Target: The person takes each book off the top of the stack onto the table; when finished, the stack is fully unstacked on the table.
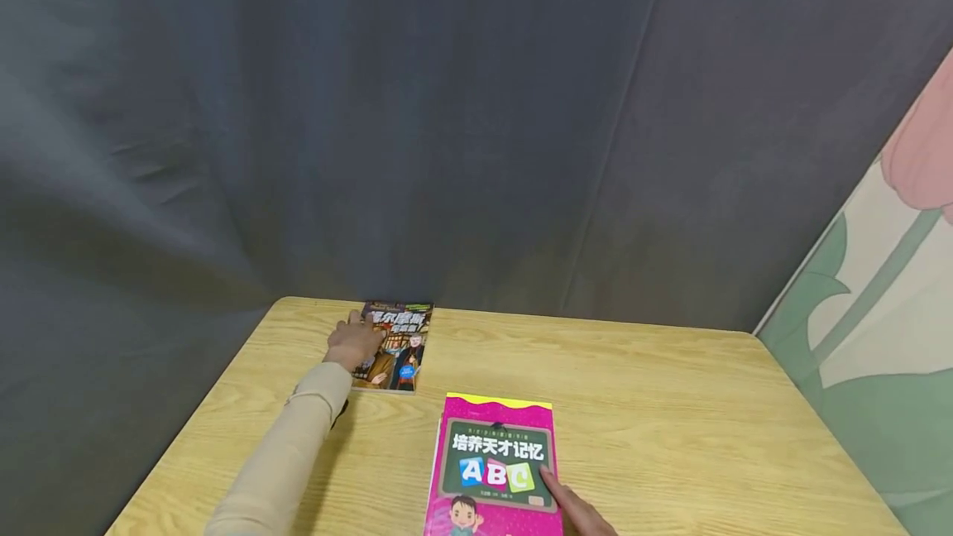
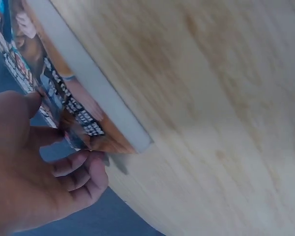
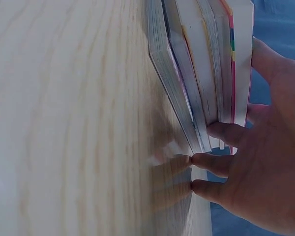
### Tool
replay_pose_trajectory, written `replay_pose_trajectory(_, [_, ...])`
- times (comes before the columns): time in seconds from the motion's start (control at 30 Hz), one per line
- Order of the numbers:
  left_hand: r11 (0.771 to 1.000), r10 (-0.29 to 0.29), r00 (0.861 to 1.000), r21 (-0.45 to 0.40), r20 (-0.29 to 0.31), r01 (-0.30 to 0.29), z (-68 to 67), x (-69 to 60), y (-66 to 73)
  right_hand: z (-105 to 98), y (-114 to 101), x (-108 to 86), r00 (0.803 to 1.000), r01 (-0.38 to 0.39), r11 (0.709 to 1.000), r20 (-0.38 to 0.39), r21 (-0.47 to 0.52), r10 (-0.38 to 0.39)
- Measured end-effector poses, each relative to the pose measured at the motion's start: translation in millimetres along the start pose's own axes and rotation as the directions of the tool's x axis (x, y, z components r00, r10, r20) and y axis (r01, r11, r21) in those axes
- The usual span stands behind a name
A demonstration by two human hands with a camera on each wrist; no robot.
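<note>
My left hand (image 1: 354,343) is at the left edge of a comic-style paperback book (image 1: 405,354) lying on the table. In the left wrist view, the thumb lies over the cover of this book (image 2: 69,93) and curled fingers meet its edge and corner. Nearer to me stands a stack of books topped by a pink book (image 1: 495,457) with ABC on its cover. Against the right side of that stack rests my right hand (image 1: 579,513). The right wrist view shows its thumb at the top book and fairly straight fingers touching the edges of the stacked books (image 3: 201,73).
A light wooden table (image 1: 655,412) holds the books. A dark grey curtain (image 1: 476,122) hangs behind and to the left. On the right is a panel (image 1: 878,288) painted with a pink flower and green leaves.
</note>
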State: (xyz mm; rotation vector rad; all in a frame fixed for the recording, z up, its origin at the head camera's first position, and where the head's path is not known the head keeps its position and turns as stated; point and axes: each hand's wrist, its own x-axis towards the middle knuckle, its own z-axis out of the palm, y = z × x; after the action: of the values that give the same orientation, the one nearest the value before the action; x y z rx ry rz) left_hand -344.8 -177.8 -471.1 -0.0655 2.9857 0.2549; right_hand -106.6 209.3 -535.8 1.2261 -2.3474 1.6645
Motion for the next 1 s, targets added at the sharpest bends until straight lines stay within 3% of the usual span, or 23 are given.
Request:
replay_pose_trajectory(0.1, [0.999,0.005,0.999,-0.033,-0.036,-0.006,-0.1,-1.1,-4.6,2.3,3.9,1.8,1.0,-0.019,1.0,-0.004,0.018,0.019])
replay_pose_trajectory(0.17, [0.998,0.043,0.994,-0.043,-0.097,-0.047,0.4,-5.3,-3.6,4.1,5.3,1.9,1.0,-0.021,0.999,0.001,0.045,0.021])
replay_pose_trajectory(0.2, [0.995,0.077,0.988,-0.05,-0.131,-0.084,0.0,-8.2,-0.4,4.7,4.7,0.2,1.0,-0.021,1.0,-0.014,0.01,0.021])
replay_pose_trajectory(0.27, [0.982,0.161,0.964,-0.06,-0.211,-0.177,-3.2,-16.4,9.3,5.0,3.3,-1.7,1.0,-0.011,1.0,-0.02,0.023,0.012])
replay_pose_trajectory(0.37, [0.938,0.29,0.909,-0.102,-0.299,-0.332,-12.5,-34.9,26.0,3.3,-1.3,-3.5,0.999,-0.026,1.0,-0.046,0.005,0.027])
replay_pose_trajectory(0.43, [0.892,0.347,0.884,-0.183,-0.313,-0.414,-18.6,-50.7,34.4,2.1,-6.2,-4.1,0.996,-0.068,0.998,-0.059,-0.016,0.067])
replay_pose_trajectory(0.5, [0.822,0.397,0.869,-0.307,-0.296,-0.48,-21.2,-69.1,39.9,1.8,-11.8,-4.0,0.991,-0.126,0.992,-0.054,-0.013,0.125])
replay_pose_trajectory(0.6, [0.69,0.476,0.852,-0.508,-0.219,-0.516,-16.8,-100.3,46.4,0.8,-18.5,-3.1,0.982,-0.187,0.982,-0.046,-0.036,0.186])
replay_pose_trajectory(0.7, [0.586,0.566,0.814,-0.631,-0.129,-0.508,-4.0,-130.3,54.5,-3.4,-22.0,-2.9,0.982,-0.185,0.974,-0.052,-0.129,0.18])
replay_pose_trajectory(0.8, [0.548,0.606,0.794,-0.698,-0.05,-0.462,9.8,-152.7,63.9,-10.9,-25.2,-2.5,0.985,-0.174,0.976,-0.023,-0.135,0.172])
replay_pose_trajectory(0.87, [0.544,0.607,0.795,-0.718,-0.021,-0.434,17.5,-160.0,67.4,-15.5,-35.9,0.3,0.96,-0.28,0.958,0.012,-0.07,0.281])
replay_pose_trajectory(1.0, [0.528,0.595,0.804,-0.756,0.004,-0.387,27.3,-161.3,65.3,-20.0,-58.2,6.6,0.845,-0.534,0.845,0.068,0.035,0.531])
